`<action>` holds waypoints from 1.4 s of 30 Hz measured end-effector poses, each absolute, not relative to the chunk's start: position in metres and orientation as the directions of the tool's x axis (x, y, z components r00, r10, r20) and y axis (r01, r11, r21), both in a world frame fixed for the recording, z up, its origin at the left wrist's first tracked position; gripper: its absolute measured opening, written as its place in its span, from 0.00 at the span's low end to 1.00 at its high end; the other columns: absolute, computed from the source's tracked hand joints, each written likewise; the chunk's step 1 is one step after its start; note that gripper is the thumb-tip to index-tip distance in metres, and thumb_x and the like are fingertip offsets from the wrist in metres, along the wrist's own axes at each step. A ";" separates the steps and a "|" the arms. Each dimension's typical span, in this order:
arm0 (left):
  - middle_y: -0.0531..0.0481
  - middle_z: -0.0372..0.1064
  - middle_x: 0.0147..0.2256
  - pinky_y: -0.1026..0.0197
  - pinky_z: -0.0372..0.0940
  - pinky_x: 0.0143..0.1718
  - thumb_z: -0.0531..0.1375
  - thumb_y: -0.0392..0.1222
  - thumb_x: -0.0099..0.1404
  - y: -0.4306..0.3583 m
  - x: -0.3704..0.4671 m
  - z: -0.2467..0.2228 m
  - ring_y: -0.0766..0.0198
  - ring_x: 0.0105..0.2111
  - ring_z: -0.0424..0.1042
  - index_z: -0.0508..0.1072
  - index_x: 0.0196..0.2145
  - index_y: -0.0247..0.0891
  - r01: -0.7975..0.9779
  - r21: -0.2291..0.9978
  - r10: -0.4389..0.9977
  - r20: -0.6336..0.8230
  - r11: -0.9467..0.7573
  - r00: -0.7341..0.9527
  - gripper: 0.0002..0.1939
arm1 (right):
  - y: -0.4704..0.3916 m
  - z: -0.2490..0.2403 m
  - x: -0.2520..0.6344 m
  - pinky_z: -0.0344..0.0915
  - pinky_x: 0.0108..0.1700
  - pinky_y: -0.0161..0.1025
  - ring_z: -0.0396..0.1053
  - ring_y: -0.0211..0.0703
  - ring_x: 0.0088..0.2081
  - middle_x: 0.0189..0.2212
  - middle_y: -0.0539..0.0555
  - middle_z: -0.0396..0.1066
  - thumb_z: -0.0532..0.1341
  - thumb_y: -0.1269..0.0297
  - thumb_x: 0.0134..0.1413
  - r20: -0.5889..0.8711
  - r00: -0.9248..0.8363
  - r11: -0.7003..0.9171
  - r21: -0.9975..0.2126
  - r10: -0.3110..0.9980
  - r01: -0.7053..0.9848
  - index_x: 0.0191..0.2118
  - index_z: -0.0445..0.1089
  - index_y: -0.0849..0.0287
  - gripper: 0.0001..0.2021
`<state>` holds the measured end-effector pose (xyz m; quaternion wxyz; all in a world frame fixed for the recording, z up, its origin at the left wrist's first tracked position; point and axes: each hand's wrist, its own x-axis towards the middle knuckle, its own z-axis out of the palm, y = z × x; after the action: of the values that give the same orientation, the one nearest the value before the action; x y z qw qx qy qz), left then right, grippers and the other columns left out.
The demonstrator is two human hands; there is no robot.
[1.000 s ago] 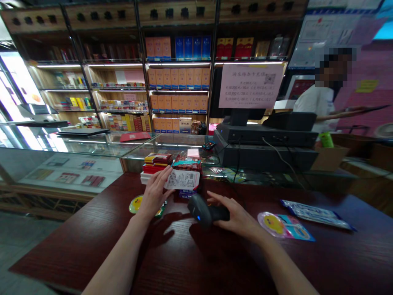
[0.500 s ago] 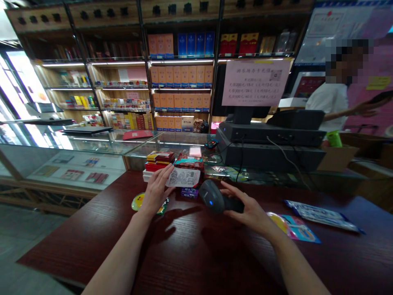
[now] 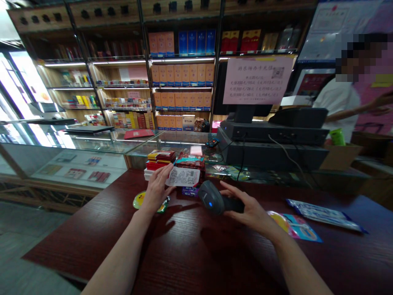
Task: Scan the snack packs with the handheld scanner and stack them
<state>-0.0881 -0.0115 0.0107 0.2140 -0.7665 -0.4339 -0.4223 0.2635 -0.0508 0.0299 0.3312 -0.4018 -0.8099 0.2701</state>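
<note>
Between the fingers and thumb of my left hand [image 3: 156,190] is a small packet [image 3: 184,176], its white printed back with a barcode turned toward me. My right hand [image 3: 250,209] is wrapped round a black barcode scanner [image 3: 211,198] with a blue light, its head close to the packet. Behind the packet lie red-brown packages [image 3: 192,161] and a stack of red and yellow boxes [image 3: 159,159]. Purple packs [image 3: 190,191] show just below it. A yellow and green packet [image 3: 139,199] lies partly hidden under my left hand.
To the right on the dark wooden counter [image 3: 172,262] lie a blue and pink packet [image 3: 299,227] and a long blue-white package [image 3: 325,215]. A monitor with a pink sign [image 3: 257,82] stands on black equipment [image 3: 273,135]. Another person [image 3: 337,98] stands at the far right.
My hands, the packet and the scanner keep nearly the same positions. The person at the right has shifted further right, and the view has moved slightly.
</note>
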 end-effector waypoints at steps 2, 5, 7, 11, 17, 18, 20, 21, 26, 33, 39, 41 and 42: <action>0.42 0.63 0.62 0.45 0.62 0.62 0.67 0.36 0.60 -0.011 -0.088 0.011 0.50 0.60 0.64 0.48 0.70 0.45 0.847 0.032 0.482 0.833 -0.531 0.271 0.47 | -0.051 0.030 0.263 0.60 0.60 0.54 0.69 0.52 0.56 0.57 0.55 0.71 0.66 0.62 0.53 0.311 -0.457 0.525 -0.704 0.834 0.478 0.70 0.53 0.46 0.39; 0.41 0.64 0.62 0.45 0.62 0.62 0.67 0.36 0.61 -0.013 -0.088 0.011 0.49 0.60 0.64 0.48 0.70 0.45 0.851 0.027 0.483 0.833 -0.524 0.271 0.46 | -0.051 0.030 0.264 0.61 0.60 0.53 0.69 0.52 0.55 0.57 0.55 0.71 0.66 0.60 0.54 0.304 -0.453 0.519 -0.697 0.838 0.494 0.70 0.53 0.46 0.39; 0.42 0.64 0.62 0.45 0.61 0.62 0.67 0.36 0.61 -0.014 -0.088 0.012 0.50 0.60 0.64 0.48 0.70 0.45 0.852 0.030 0.485 0.832 -0.523 0.269 0.46 | -0.051 0.030 0.264 0.61 0.60 0.53 0.69 0.52 0.55 0.57 0.54 0.71 0.66 0.59 0.55 0.314 -0.449 0.527 -0.684 0.837 0.504 0.69 0.54 0.46 0.38; 0.42 0.64 0.62 0.45 0.61 0.62 0.66 0.36 0.62 -0.015 -0.087 0.014 0.50 0.60 0.64 0.48 0.70 0.46 0.852 0.034 0.482 0.836 -0.522 0.262 0.46 | -0.051 0.029 0.265 0.62 0.59 0.53 0.69 0.52 0.54 0.56 0.54 0.71 0.66 0.58 0.55 0.329 -0.449 0.541 -0.669 0.831 0.510 0.68 0.56 0.44 0.37; 0.42 0.64 0.62 0.44 0.61 0.63 0.66 0.36 0.61 -0.016 -0.086 0.015 0.50 0.60 0.64 0.48 0.70 0.45 0.856 0.034 0.492 0.830 -0.516 0.263 0.45 | -0.048 0.027 0.265 0.60 0.61 0.54 0.69 0.53 0.55 0.57 0.55 0.71 0.67 0.59 0.53 0.277 -0.474 0.513 -0.703 0.836 0.493 0.70 0.52 0.46 0.40; 0.42 0.64 0.62 0.44 0.61 0.63 0.66 0.36 0.61 -0.016 -0.087 0.015 0.49 0.60 0.64 0.48 0.70 0.45 0.856 0.035 0.493 0.829 -0.516 0.263 0.45 | -0.048 0.027 0.264 0.59 0.61 0.55 0.69 0.54 0.56 0.57 0.55 0.71 0.67 0.59 0.53 0.256 -0.489 0.506 -0.708 0.834 0.493 0.70 0.51 0.45 0.41; 0.41 0.64 0.62 0.44 0.61 0.63 0.66 0.36 0.62 -0.016 -0.087 0.014 0.49 0.60 0.64 0.48 0.70 0.45 0.855 0.037 0.493 0.830 -0.517 0.262 0.45 | -0.049 0.027 0.261 0.58 0.61 0.55 0.68 0.54 0.56 0.57 0.55 0.71 0.67 0.60 0.52 0.209 -0.523 0.500 -0.700 0.826 0.510 0.70 0.50 0.44 0.42; 0.41 0.64 0.62 0.44 0.61 0.62 0.66 0.36 0.62 -0.016 -0.087 0.014 0.49 0.60 0.64 0.48 0.70 0.45 0.855 0.038 0.490 0.832 -0.517 0.260 0.45 | -0.050 0.027 0.259 0.58 0.61 0.55 0.68 0.54 0.56 0.58 0.54 0.71 0.67 0.61 0.52 0.187 -0.539 0.501 -0.689 0.821 0.524 0.70 0.50 0.44 0.42; 0.41 0.64 0.61 0.44 0.62 0.62 0.67 0.37 0.61 -0.016 -0.086 0.015 0.49 0.59 0.64 0.49 0.69 0.45 0.856 0.046 0.483 0.840 -0.516 0.246 0.45 | -0.054 0.025 0.249 0.55 0.60 0.52 0.67 0.53 0.56 0.57 0.52 0.72 0.67 0.65 0.49 0.084 -0.607 0.511 -0.635 0.791 0.579 0.70 0.51 0.42 0.43; 0.41 0.64 0.61 0.43 0.63 0.61 0.67 0.38 0.61 -0.015 -0.084 0.014 0.48 0.59 0.64 0.49 0.69 0.45 0.840 0.083 0.480 0.849 -0.536 0.222 0.45 | -0.053 0.014 0.245 0.56 0.60 0.49 0.66 0.52 0.56 0.56 0.51 0.70 0.68 0.66 0.45 0.039 -0.623 0.515 -0.604 0.781 0.608 0.70 0.51 0.40 0.46; 0.41 0.64 0.61 0.43 0.62 0.62 0.68 0.40 0.61 -0.015 -0.080 0.011 0.49 0.59 0.64 0.51 0.69 0.45 0.825 0.113 0.491 0.844 -0.554 0.215 0.44 | -0.056 0.019 0.248 0.57 0.60 0.52 0.66 0.56 0.57 0.57 0.54 0.69 0.72 0.60 0.42 -0.014 -0.617 0.470 -0.635 0.787 0.614 0.67 0.58 0.43 0.45; 0.41 0.64 0.61 0.43 0.62 0.62 0.68 0.41 0.61 -0.015 -0.078 0.011 0.49 0.60 0.64 0.51 0.69 0.45 0.814 0.108 0.486 0.843 -0.570 0.228 0.44 | -0.055 0.022 0.250 0.59 0.60 0.52 0.66 0.56 0.58 0.58 0.55 0.69 0.71 0.55 0.45 -0.008 -0.600 0.404 -0.733 0.800 0.547 0.67 0.59 0.46 0.42; 0.41 0.64 0.61 0.43 0.63 0.61 0.67 0.41 0.62 -0.016 -0.076 0.011 0.49 0.60 0.64 0.51 0.69 0.45 0.809 0.104 0.481 0.845 -0.579 0.236 0.43 | -0.054 0.023 0.251 0.60 0.60 0.51 0.67 0.55 0.58 0.58 0.56 0.70 0.70 0.52 0.49 0.008 -0.577 0.364 -0.783 0.817 0.505 0.66 0.60 0.48 0.39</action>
<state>-0.0762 -0.0159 0.0106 0.1813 -0.7648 -0.4215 -0.4523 0.2506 -0.0539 0.0227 0.2027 -0.4126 -0.8006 0.3842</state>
